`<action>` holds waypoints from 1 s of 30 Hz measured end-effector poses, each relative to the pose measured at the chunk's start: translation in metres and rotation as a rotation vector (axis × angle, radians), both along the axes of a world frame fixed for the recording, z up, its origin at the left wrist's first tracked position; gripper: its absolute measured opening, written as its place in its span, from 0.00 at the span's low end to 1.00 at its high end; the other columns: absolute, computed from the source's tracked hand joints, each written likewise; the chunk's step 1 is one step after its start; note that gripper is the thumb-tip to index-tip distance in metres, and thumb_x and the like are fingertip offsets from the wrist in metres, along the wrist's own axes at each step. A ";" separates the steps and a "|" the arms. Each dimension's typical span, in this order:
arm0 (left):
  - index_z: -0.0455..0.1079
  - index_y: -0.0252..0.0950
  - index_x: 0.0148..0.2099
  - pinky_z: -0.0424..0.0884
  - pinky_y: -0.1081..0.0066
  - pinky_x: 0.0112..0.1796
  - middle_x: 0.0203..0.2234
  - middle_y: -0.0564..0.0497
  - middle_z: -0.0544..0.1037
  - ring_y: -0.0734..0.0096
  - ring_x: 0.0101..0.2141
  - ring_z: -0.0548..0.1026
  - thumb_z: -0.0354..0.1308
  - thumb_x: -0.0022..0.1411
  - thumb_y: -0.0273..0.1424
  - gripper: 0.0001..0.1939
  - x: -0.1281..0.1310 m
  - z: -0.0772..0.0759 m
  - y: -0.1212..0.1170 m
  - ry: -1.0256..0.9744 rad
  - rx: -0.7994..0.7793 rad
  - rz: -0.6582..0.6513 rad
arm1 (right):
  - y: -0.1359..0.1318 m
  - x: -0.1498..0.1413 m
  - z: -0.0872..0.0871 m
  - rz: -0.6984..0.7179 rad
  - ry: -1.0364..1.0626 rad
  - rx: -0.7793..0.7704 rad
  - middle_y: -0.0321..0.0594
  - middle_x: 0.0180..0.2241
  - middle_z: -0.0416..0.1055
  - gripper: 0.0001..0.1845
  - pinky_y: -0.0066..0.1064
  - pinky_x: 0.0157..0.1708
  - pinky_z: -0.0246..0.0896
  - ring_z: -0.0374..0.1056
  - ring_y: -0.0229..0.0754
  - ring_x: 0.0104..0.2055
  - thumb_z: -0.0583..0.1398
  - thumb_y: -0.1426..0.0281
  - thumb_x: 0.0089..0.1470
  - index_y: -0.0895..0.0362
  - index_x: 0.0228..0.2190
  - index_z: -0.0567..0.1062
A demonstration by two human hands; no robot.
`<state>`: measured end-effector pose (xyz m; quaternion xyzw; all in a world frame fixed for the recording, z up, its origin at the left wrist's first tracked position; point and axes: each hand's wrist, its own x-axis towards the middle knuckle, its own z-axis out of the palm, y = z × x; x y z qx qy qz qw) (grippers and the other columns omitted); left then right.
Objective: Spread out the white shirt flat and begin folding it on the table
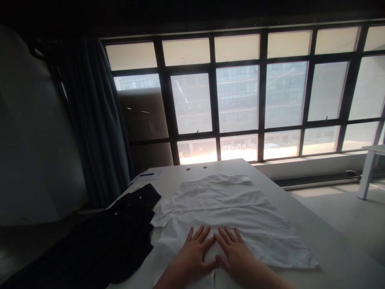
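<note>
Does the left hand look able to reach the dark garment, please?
Likely yes: the left hand rests on the white garment, and nothing upright stands between it and the dark garment.

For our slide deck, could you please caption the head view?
Both hands pressing flat on a white shirt, dark garment alongside.

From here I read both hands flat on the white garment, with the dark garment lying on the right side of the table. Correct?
Not quite: in the head view the dark garment lies on the left side of the table, not the right. Both hands are indeed flat on the white garment.
</note>
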<state>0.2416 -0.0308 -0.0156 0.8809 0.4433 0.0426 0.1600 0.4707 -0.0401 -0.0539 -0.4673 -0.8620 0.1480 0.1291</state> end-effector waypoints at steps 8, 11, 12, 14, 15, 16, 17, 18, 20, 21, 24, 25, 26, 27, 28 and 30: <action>0.39 0.47 0.74 0.31 0.38 0.65 0.73 0.47 0.33 0.45 0.70 0.30 0.45 0.60 0.65 0.49 -0.054 0.003 0.022 0.207 -0.096 0.295 | 0.045 0.075 -0.008 -0.238 -0.103 -0.057 0.37 0.72 0.40 0.37 0.74 0.62 0.17 0.32 0.63 0.73 0.44 0.41 0.63 0.38 0.68 0.52; 0.37 0.41 0.75 0.35 0.43 0.67 0.72 0.44 0.32 0.45 0.70 0.31 0.53 0.57 0.62 0.55 -0.074 0.009 0.027 0.265 -0.123 0.364 | 0.067 0.113 -0.014 -0.400 -0.166 -0.051 0.38 0.72 0.40 0.37 0.72 0.63 0.21 0.34 0.61 0.73 0.44 0.44 0.64 0.43 0.69 0.53; 0.38 0.40 0.75 0.36 0.44 0.67 0.73 0.43 0.32 0.45 0.70 0.32 0.55 0.56 0.61 0.56 -0.078 0.012 0.027 0.277 -0.126 0.374 | 0.072 0.124 -0.015 -0.457 -0.192 -0.044 0.39 0.72 0.40 0.35 0.72 0.63 0.23 0.35 0.61 0.73 0.44 0.47 0.65 0.44 0.69 0.53; 0.39 0.40 0.75 0.39 0.45 0.67 0.73 0.43 0.35 0.45 0.71 0.35 0.58 0.54 0.58 0.56 -0.079 0.018 0.024 0.289 -0.113 0.388 | 0.079 0.139 -0.016 -0.588 -0.251 -0.003 0.42 0.71 0.44 0.32 0.74 0.61 0.27 0.39 0.62 0.72 0.45 0.56 0.66 0.48 0.68 0.56; 0.40 0.40 0.75 0.40 0.45 0.67 0.73 0.43 0.37 0.45 0.71 0.37 0.60 0.53 0.56 0.56 -0.077 0.021 0.022 0.296 -0.105 0.397 | 0.080 0.142 -0.015 -0.648 -0.276 0.037 0.46 0.70 0.47 0.31 0.75 0.61 0.30 0.42 0.64 0.71 0.46 0.61 0.65 0.51 0.67 0.59; 0.41 0.40 0.75 0.42 0.44 0.66 0.73 0.43 0.38 0.44 0.71 0.38 0.61 0.52 0.54 0.56 -0.075 0.024 0.020 0.309 -0.103 0.411 | 0.080 0.141 -0.012 -0.686 -0.288 0.090 0.49 0.69 0.50 0.31 0.74 0.61 0.32 0.45 0.64 0.70 0.48 0.65 0.63 0.54 0.65 0.62; 0.41 0.40 0.75 0.44 0.42 0.66 0.73 0.42 0.39 0.42 0.70 0.40 0.63 0.50 0.53 0.57 -0.071 0.025 0.017 0.330 -0.105 0.430 | 0.078 0.136 -0.008 -0.689 -0.283 0.151 0.51 0.68 0.52 0.31 0.71 0.62 0.34 0.47 0.64 0.69 0.49 0.69 0.60 0.57 0.64 0.65; 0.41 0.40 0.75 0.46 0.41 0.65 0.73 0.41 0.39 0.41 0.70 0.41 0.65 0.48 0.52 0.59 -0.068 0.026 0.015 0.355 -0.109 0.447 | 0.075 0.127 -0.003 -0.648 -0.259 0.213 0.52 0.67 0.54 0.31 0.66 0.64 0.37 0.49 0.62 0.69 0.51 0.71 0.58 0.58 0.62 0.67; 0.42 0.38 0.74 0.47 0.40 0.65 0.72 0.38 0.41 0.37 0.70 0.43 0.70 0.43 0.51 0.64 -0.062 0.027 0.010 0.404 -0.103 0.468 | 0.064 0.102 0.007 -0.465 -0.171 0.313 0.49 0.67 0.57 0.32 0.53 0.67 0.40 0.51 0.55 0.68 0.52 0.75 0.54 0.57 0.60 0.69; 0.43 0.37 0.74 0.47 0.39 0.65 0.72 0.37 0.42 0.36 0.69 0.44 0.72 0.40 0.51 0.66 -0.059 0.026 0.009 0.419 -0.089 0.469 | 0.057 0.087 0.011 -0.355 -0.121 0.335 0.47 0.66 0.58 0.32 0.48 0.68 0.41 0.52 0.52 0.67 0.52 0.75 0.54 0.56 0.60 0.70; 0.51 0.38 0.73 0.46 0.42 0.66 0.71 0.37 0.47 0.38 0.69 0.46 0.74 0.38 0.53 0.64 -0.049 0.025 0.011 0.370 -0.013 0.396 | 0.035 0.047 0.016 -0.101 -0.012 0.278 0.42 0.68 0.55 0.31 0.46 0.69 0.39 0.50 0.50 0.69 0.53 0.69 0.57 0.51 0.62 0.67; 0.54 0.40 0.72 0.48 0.45 0.66 0.71 0.39 0.50 0.42 0.69 0.48 0.71 0.44 0.54 0.58 -0.046 0.025 0.013 0.312 0.026 0.340 | 0.029 0.038 0.015 -0.033 0.008 0.239 0.41 0.69 0.52 0.33 0.47 0.70 0.36 0.47 0.51 0.70 0.54 0.66 0.59 0.49 0.65 0.63; 0.57 0.42 0.70 0.50 0.48 0.67 0.71 0.42 0.52 0.47 0.69 0.50 0.67 0.51 0.53 0.49 -0.042 0.023 0.016 0.238 0.072 0.278 | 0.025 0.032 0.013 0.023 0.022 0.200 0.39 0.70 0.48 0.35 0.47 0.70 0.34 0.44 0.51 0.71 0.55 0.62 0.60 0.47 0.67 0.58; 0.58 0.45 0.69 0.52 0.53 0.67 0.70 0.45 0.54 0.53 0.69 0.53 0.62 0.59 0.51 0.40 -0.039 0.021 0.020 0.161 0.116 0.218 | 0.023 0.030 0.011 0.058 0.032 0.164 0.38 0.71 0.45 0.38 0.48 0.71 0.32 0.41 0.51 0.72 0.56 0.59 0.60 0.46 0.69 0.53; 0.59 0.46 0.69 0.53 0.56 0.67 0.70 0.48 0.56 0.58 0.68 0.55 0.56 0.65 0.49 0.33 -0.037 0.017 0.023 0.093 0.152 0.167 | 0.024 0.032 0.009 0.068 0.035 0.130 0.38 0.72 0.42 0.40 0.48 0.71 0.31 0.39 0.51 0.73 0.56 0.56 0.61 0.46 0.70 0.50; 0.58 0.48 0.69 0.52 0.58 0.67 0.70 0.51 0.55 0.60 0.68 0.55 0.49 0.70 0.48 0.29 -0.036 0.005 0.030 0.019 0.178 0.130 | 0.033 0.042 0.004 0.014 0.018 0.065 0.40 0.72 0.43 0.39 0.49 0.71 0.30 0.38 0.51 0.73 0.53 0.50 0.62 0.47 0.69 0.52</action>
